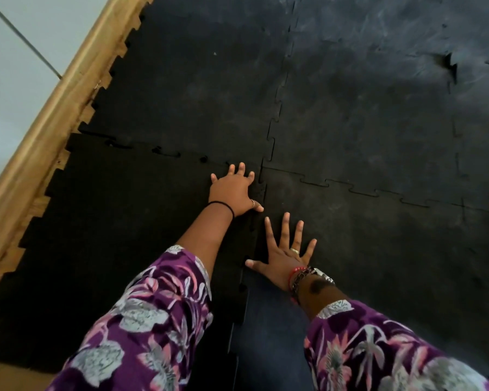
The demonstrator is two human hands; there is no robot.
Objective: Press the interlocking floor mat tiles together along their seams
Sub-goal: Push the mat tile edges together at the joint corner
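Note:
Black interlocking floor mat tiles cover the floor. The near-left tile (pixel 124 235) meets the near-right tile (pixel 378 263) along a toothed seam (pixel 251 235) that runs toward me. My left hand (pixel 232 190) lies flat on the far right corner of the near-left tile, fingers spread, thumb at the seam. My right hand (pixel 285 255) lies flat on the near-right tile just beside the seam, fingers fanned wide, thumb touching the teeth. The seam's near part (pixel 242 292) looks raised and not fully seated. Both hands hold nothing.
A wooden skirting board (pixel 54 114) runs along the left, with a white wall (pixel 9 66) behind it. Far tiles (pixel 195 80) (pixel 364 94) join at a cross seam. A lifted corner (pixel 450 66) shows at the far right. Bare floor (pixel 6 376) appears at the near left.

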